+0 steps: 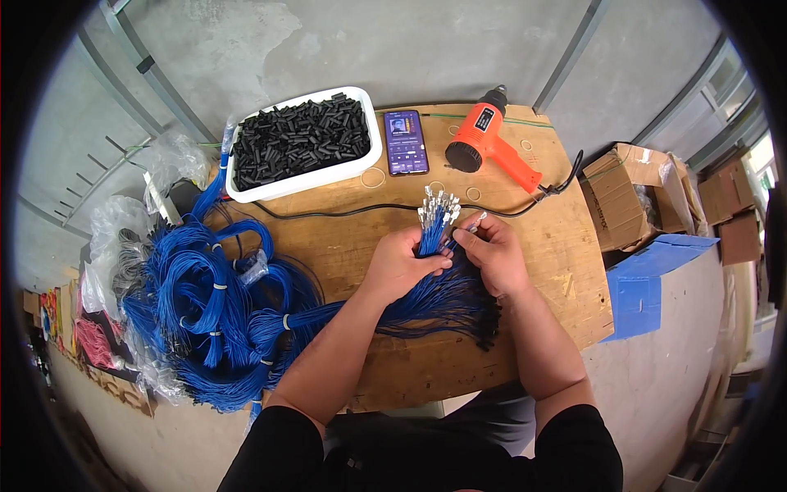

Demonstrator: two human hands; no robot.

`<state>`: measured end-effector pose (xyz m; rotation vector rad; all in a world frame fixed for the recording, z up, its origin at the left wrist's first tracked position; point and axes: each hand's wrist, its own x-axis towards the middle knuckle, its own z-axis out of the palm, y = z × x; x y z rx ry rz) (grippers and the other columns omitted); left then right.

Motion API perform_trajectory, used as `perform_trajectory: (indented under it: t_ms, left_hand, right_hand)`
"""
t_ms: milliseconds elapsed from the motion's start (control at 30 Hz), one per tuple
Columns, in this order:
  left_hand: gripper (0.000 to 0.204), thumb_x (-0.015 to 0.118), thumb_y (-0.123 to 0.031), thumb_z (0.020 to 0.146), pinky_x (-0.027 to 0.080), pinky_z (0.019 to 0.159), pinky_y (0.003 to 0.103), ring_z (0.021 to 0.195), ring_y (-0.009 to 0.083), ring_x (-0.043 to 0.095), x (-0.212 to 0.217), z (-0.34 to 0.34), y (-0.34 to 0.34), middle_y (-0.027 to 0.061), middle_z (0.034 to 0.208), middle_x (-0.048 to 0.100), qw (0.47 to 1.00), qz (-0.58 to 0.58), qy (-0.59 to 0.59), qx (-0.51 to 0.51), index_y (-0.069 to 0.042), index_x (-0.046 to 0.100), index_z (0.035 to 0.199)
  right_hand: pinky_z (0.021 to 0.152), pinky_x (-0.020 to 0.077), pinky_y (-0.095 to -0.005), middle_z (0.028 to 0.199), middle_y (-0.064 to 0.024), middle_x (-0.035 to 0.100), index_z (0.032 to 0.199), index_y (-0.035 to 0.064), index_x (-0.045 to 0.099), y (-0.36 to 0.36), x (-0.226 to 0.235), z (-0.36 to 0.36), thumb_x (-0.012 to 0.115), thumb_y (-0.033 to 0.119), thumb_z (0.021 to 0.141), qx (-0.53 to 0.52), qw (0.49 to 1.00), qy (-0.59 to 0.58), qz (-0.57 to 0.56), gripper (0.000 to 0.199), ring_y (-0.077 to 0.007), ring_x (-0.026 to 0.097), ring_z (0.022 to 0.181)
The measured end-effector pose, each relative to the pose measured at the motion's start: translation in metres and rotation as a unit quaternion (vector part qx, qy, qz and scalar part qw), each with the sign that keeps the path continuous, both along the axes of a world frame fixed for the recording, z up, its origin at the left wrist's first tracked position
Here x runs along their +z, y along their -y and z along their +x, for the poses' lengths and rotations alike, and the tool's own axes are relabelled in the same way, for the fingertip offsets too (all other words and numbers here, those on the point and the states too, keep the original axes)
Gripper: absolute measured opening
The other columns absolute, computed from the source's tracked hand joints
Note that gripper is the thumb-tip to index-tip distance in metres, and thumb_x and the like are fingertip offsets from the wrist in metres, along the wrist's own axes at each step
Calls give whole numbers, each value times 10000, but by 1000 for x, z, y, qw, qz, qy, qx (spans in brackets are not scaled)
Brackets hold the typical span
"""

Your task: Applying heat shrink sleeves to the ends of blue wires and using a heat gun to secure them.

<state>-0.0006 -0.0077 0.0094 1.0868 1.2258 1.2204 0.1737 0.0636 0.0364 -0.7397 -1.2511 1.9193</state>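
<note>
Bundle of blue wires [430,239], white terminals [438,209] up, midway between far and near edges of bench [557,238], gripped by left hand [402,264]; right hand [497,258] pinches terminal-tipped wire [475,223] beside. Best: snug hold, tips level, wires handled singly.

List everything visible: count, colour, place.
held wires: many, blue with pale tips, in hands
coiled wires: many, blue, table's left
tub: one, white, table's back
short tubes: uncountable, black, in tub
phone: one, dark, beside tub
heat gun: one, orange-black, right of phone
cord: one, black, across table
thin rings: several, tan, near phone
table: one, brown, centre
boxes: several, brown, right
panel: one, blue, right
plastic bags: several, clear, left
metal bars: several, grey, behind
sleeves: two, black, bottom
left hand: one, bare, holding wires
right hand: one, bare, holding wires
</note>
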Motion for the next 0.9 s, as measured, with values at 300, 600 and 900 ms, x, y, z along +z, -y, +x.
perform_trajectory:
  t_ms: [300, 600, 900]
  left_hand:
    - [189, 771, 41, 780, 503, 635, 248, 689, 115, 621, 5, -3, -2, 51, 836, 667, 997, -12, 69, -15, 1, 656, 925]
    - [169, 757, 28, 793, 515, 630, 257, 684, 131, 644, 11, -5, 0, 72, 813, 682, 995, -20, 81, -53, 27, 663, 934]
    - [222, 757, 14, 812, 550, 675, 271, 758, 156, 676, 7, -9, 2, 101, 886, 697, 986, -36, 151, -65, 32, 654, 1008]
  right_hand:
    - [647, 491, -228, 845, -81, 697, 949, 2, 630, 2, -5, 1, 656, 14, 937, 13, 998, -2, 65, 32, -90, 608, 696]
    - [492, 251, -238, 592, -21, 464, 1044, -87, 668, -5, -3, 11, 447, 187, 944, 79, 994, -70, -32, 366, -100, 320, 484]
    - [620, 464, -222, 862, -43, 690, 1097, -28, 709, 4, -13, 2, 552, -112, 917, 15, 959, 45, 280, 253, -60, 589, 678]
